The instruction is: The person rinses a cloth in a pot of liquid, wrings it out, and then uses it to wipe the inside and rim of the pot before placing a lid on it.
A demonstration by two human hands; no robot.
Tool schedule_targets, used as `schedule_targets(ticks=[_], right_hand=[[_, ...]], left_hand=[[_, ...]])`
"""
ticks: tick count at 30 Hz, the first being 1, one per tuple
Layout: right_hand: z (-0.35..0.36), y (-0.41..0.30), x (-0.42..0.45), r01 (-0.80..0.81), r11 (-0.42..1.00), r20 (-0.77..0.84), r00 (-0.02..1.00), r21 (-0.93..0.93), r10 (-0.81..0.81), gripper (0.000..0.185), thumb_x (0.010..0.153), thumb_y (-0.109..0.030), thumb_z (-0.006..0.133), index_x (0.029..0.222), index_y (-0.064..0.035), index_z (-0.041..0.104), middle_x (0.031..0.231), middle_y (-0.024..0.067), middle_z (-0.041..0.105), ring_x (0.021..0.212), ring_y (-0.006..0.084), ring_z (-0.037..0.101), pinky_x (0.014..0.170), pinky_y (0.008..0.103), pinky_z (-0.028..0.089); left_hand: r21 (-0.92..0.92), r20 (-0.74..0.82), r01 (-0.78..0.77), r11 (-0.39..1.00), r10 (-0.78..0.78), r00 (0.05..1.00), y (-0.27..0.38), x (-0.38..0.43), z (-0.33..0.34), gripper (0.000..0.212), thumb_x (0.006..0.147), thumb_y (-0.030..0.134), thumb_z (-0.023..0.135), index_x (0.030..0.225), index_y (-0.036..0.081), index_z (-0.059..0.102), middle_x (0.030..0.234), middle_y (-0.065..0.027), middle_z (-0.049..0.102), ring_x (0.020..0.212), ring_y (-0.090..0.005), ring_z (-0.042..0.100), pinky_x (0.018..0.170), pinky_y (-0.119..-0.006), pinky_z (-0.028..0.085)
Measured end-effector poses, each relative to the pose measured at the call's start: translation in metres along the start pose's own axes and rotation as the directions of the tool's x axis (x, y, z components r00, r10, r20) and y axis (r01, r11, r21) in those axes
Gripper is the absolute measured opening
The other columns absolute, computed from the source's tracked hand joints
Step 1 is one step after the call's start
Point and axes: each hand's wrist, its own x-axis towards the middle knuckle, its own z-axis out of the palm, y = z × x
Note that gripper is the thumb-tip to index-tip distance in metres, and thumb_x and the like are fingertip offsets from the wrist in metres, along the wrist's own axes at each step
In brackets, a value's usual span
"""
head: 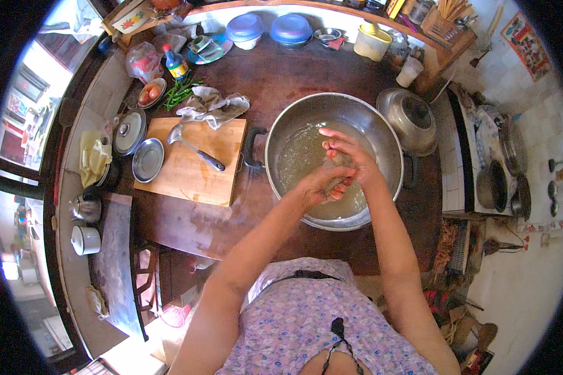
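Both of my hands are together over a large two-handled metal pan (281,117) that holds cloudy, bubbly liquid. My left hand (326,183) has its fingers curled around a greyish mass (338,164), its details blurred. Just above and to the right, my right hand (349,152) touches the same mass, its index finger stretched out. To the pan's left a wooden cutting board (192,183) lies with a metal ladle (192,146) on it. A crumpled cloth (213,105) covers the board's top edge, and a small metal dish (148,160) overlaps its left edge.
An upturned metal basin (408,122) leans close to the pan's right side. Green chilies (180,93), a bowl of eggs (151,93), a blue bottle (176,63) and a lidded pot (130,131) stand at the wooden table's left. Blue-lidded bowls (291,29) and a yellow-lidded container (371,42) line the back.
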Motion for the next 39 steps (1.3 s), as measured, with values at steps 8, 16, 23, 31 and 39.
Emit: schedule_targets(ticks=[8,16,23,31,39], right_hand=[[-0.024,0.079,0.028,-0.07,0.991,-0.191,0.977,0.114,0.092,0.032,0.08,-0.006,0.054,0.111,0.0002,0.058,0.079,0.0041,0.058,0.067,0.0102,0.051,0.062,0.0225,0.042],[-0.044,0.121,0.046,0.087,0.906,-0.694,0.675,0.413,0.251,0.023,0.084,-0.014,0.054,0.103,-0.0023,0.058,0.077,0.005,0.056,0.068,0.0171,0.052,0.061,0.0303,0.045],[0.014,0.028,-0.023,0.082,0.992,-0.102,0.991,-0.091,-0.091,0.078,0.072,-0.042,0.07,0.133,-0.0058,0.037,0.131,0.0139,0.041,0.12,0.0265,0.042,0.096,0.0389,0.037],[0.011,0.012,-0.054,0.478,-0.008,0.411,0.746,-0.878,-0.525,0.083,0.065,-0.014,0.072,0.138,-0.0161,0.031,0.14,0.0197,0.027,0.126,0.0389,0.033,0.102,0.045,0.035],[0.007,-0.021,-0.049,0.545,-0.238,0.562,0.567,-0.804,-0.602,0.031,0.074,-0.019,0.061,0.102,-0.008,0.057,0.079,0.0075,0.059,0.069,0.0256,0.059,0.058,0.0365,0.048]], left_hand=[[0.861,-0.163,-0.022,0.508,0.316,0.934,-0.011,0.015,-0.028,0.023,0.072,0.016,0.064,0.088,0.002,0.054,0.059,-0.0089,0.053,0.058,-0.0214,0.059,0.047,-0.032,0.045],[0.933,0.055,0.215,-0.288,0.707,0.705,-0.029,0.034,-0.009,0.04,0.076,0.022,0.058,0.109,0.0,0.05,0.083,-0.0251,0.062,0.079,-0.0412,0.062,0.073,-0.051,0.048],[0.964,-0.137,0.007,0.265,0.474,0.87,0.014,-0.004,-0.053,0.024,0.078,0.022,0.061,0.093,0.004,0.057,0.067,-0.0108,0.057,0.053,-0.0192,0.058,0.039,-0.032,0.042],[0.56,0.172,0.076,0.825,-0.205,0.963,0.056,-0.047,0.006,0.024,0.079,0.029,0.062,0.081,0.006,0.056,0.062,-0.0006,0.051,0.042,-0.0063,0.042,0.033,-0.019,0.028],[0.749,0.21,0.031,0.662,-0.28,0.937,0.064,-0.047,0.043,0.01,0.073,0.013,0.069,0.074,0.008,0.061,0.051,0.0069,0.042,0.038,-0.0009,0.036,0.031,-0.017,0.025]])
